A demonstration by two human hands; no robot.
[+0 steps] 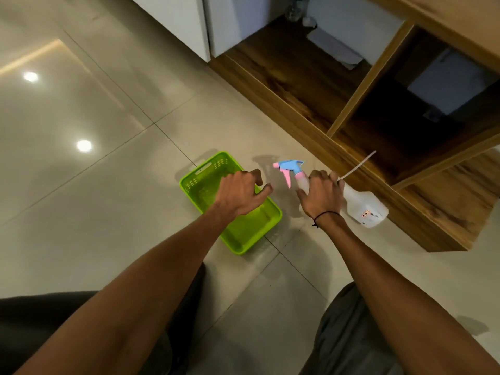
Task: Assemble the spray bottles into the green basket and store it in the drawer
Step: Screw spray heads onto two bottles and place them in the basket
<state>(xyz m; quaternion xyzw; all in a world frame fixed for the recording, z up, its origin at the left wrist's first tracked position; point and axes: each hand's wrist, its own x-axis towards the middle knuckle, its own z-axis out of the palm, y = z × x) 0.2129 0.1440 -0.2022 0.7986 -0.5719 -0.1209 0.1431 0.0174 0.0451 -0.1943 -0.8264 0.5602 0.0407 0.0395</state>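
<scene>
The green basket [244, 234] sits on the tiled floor with nothing visible inside it. My left hand [239, 192] hovers over its far right side, fingers apart and holding nothing. A spray bottle with a blue and pink trigger head [290, 169] stands just right of the basket, and my right hand [322, 194] is wrapped over its body, hiding most of it. A second white bottle [365, 209] lies on its side on the floor right of that hand. A thin white tube [358, 165] sticks out from behind my fingers; what it is attached to is hidden.
A low wooden cabinet [311, 104] with open compartments runs along the right, close behind the bottles. A white cupboard [189, 23] stands at the top. My knees [349, 334] are at the bottom of the view. Glossy floor tiles [81, 185] spread to the left.
</scene>
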